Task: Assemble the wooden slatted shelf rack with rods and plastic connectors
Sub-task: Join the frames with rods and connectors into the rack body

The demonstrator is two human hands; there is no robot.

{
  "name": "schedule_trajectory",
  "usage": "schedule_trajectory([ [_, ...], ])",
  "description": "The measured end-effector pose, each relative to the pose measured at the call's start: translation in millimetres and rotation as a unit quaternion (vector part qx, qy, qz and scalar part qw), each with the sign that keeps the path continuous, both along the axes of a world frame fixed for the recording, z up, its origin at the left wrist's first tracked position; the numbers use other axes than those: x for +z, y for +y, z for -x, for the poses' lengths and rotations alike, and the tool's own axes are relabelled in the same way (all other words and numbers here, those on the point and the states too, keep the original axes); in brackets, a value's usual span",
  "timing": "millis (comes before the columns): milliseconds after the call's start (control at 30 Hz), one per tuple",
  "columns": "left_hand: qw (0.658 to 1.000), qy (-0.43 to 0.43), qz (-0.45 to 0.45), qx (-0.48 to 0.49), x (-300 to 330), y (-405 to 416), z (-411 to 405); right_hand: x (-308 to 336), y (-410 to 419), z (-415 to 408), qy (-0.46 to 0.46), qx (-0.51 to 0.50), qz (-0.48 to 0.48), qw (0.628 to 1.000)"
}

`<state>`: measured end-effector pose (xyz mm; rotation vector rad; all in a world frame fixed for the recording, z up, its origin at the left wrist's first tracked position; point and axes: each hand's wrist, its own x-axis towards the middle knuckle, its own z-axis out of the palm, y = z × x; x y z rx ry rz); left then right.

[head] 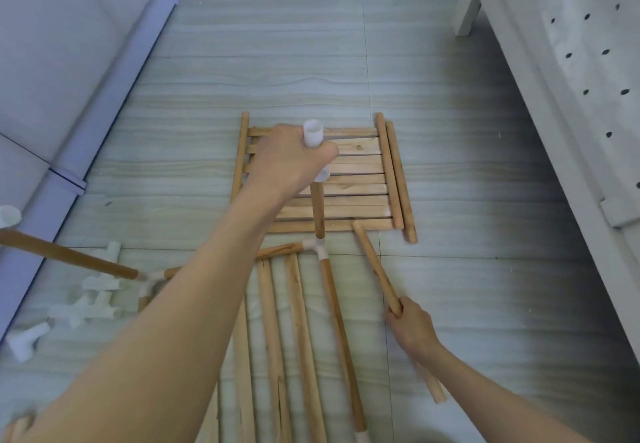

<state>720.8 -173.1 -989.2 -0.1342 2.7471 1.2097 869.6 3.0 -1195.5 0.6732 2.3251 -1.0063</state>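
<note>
The left hand [294, 158] grips a white plastic connector [313, 133] atop an upright rod [318, 210], steadying it. The right hand's [410, 326] fingers clasp a loose rod [375, 266], probably next to insert, near the far slatted shelf [356, 165].

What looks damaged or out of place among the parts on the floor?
One slat near the bottom centre shows a lengthwise split. Otherwise nothing stands out: loose connectors lie scattered at left.

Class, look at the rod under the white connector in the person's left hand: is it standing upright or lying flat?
Upright. The rod rises from a floor-level corner connector, and the left hand grips the white connector on top.
</note>
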Motion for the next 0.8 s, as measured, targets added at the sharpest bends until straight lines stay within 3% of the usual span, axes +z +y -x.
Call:
schedule_trajectory([
  [267, 0.998, -0.040, 0.039, -0.001, -3, 1, 16, 21, -21, 50, 0.031, 0.017, -0.054, 0.998],
  [300, 0.998, -0.042, 0.046, -0.001, -4, 2, 17, 31, -25, 61, 0.055, 0.005, -0.031, 0.998],
  [367, 0.997, -0.036, 0.062, -0.001, -6, 4, 20, 55, -38, 83, 0.127, 0.002, 0.102, 0.987],
  [467, 0.996, -0.008, 0.084, 0.019, -6, 9, 21, 93, -65, 111, 0.179, 0.102, 0.245, 0.947],
  [633, 0.991, 0.027, 0.121, 0.051, -9, 12, 17, 109, -92, 141, 0.199, 0.044, 0.297, 0.933],
  [800, 0.993, 0.003, 0.088, 0.080, -6, 8, 14, 94, -117, 149, 0.250, -0.025, 0.230, 0.940],
])
